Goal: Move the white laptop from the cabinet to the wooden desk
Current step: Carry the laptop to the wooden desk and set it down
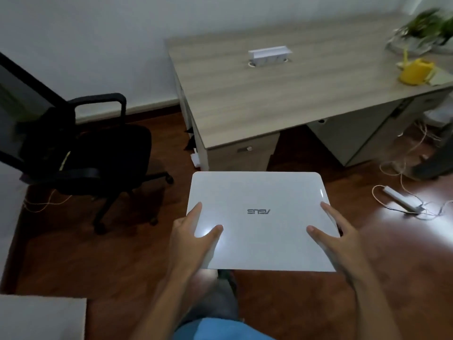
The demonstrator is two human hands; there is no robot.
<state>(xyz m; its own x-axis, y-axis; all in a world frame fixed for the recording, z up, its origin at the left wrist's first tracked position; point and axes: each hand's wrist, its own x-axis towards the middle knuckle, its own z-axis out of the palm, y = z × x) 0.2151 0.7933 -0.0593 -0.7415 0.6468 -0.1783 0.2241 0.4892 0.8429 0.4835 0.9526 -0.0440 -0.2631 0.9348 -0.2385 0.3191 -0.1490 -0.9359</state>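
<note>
Fingers [196, 212] of both hands are clamped on the closed white laptop [259, 217], which could be dropped short of the wooden desk [269, 99] if that edge-only grip slips.

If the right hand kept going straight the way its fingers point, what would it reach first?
Probably the wooden desk. The right hand grips the closed white laptop at its right edge, fingers pointing ahead. Only bare floor shows between the laptop and the desk's front edge, though depth is hard to judge.
</note>
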